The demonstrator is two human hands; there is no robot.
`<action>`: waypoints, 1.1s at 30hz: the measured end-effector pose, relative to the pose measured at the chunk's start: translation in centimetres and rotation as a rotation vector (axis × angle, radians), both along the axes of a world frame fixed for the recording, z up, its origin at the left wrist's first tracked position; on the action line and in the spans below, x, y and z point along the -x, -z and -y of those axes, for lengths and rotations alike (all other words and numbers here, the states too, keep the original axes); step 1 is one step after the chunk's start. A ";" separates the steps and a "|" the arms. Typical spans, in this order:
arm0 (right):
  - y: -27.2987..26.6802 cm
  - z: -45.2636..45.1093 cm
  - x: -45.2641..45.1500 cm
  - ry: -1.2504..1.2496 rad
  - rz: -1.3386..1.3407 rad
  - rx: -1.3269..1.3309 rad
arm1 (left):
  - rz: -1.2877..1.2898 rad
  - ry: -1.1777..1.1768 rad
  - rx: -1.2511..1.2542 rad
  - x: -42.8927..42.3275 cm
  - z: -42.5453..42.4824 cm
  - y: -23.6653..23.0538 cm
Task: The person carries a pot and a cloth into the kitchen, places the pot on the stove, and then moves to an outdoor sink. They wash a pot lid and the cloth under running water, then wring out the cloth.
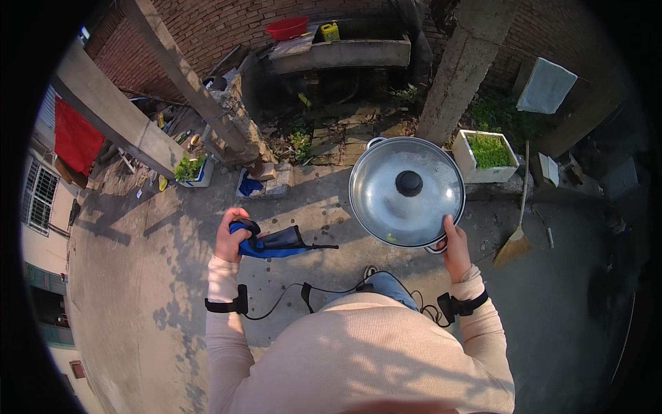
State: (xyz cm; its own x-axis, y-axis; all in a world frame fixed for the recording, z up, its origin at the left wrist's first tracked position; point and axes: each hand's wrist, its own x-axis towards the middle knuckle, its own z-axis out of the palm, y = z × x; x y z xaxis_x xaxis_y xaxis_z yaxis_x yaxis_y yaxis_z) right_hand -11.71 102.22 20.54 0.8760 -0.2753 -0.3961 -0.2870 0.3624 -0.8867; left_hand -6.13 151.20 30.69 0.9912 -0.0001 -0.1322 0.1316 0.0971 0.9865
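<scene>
At the right of the middle, my right hand (454,248) grips one loop handle of a metal pot, its thumb up at the rim. A glass lid (385,207) with a metal rim and a round black knob (409,183) covers the pot; the glass looks cloudy and the contents cannot be made out. The far loop handle (375,142) is free. My left hand (235,238) is closed around a bunched blue and black cloth item (274,251), which hangs out to the right with a thin black strap. Pot and cloth item are apart, both held above the concrete floor.
A broom (513,243) leans at the right beside a white foam planter (486,173). Concrete posts (460,72) rise ahead, with a concrete sink trough (351,53) behind them. A low block (282,183) bears another blue item (250,185). A black cable (282,300) runs between my wrist straps.
</scene>
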 end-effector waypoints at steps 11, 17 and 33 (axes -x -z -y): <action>0.9 -9.1 -42.5 -0.239 -0.106 0.160 | 0.361 0.493 -0.670 -44.2 8.4 2.4; -0.8 -10.8 -57.8 -0.190 -0.073 0.442 | 0.383 0.625 -0.967 -62.6 15.0 4.6; 0.3 2.0 -101.9 -0.045 -0.067 0.259 | 0.728 0.321 -1.161 -106.7 28.4 1.3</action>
State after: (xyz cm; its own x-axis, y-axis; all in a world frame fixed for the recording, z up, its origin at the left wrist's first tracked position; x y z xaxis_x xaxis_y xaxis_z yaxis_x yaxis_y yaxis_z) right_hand 90.22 100.23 20.24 0.8638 -0.3366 -0.3748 -0.3587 0.1114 -0.9268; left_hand 100.54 122.75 29.43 0.8141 -0.4830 0.3224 -0.5757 -0.7442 0.3387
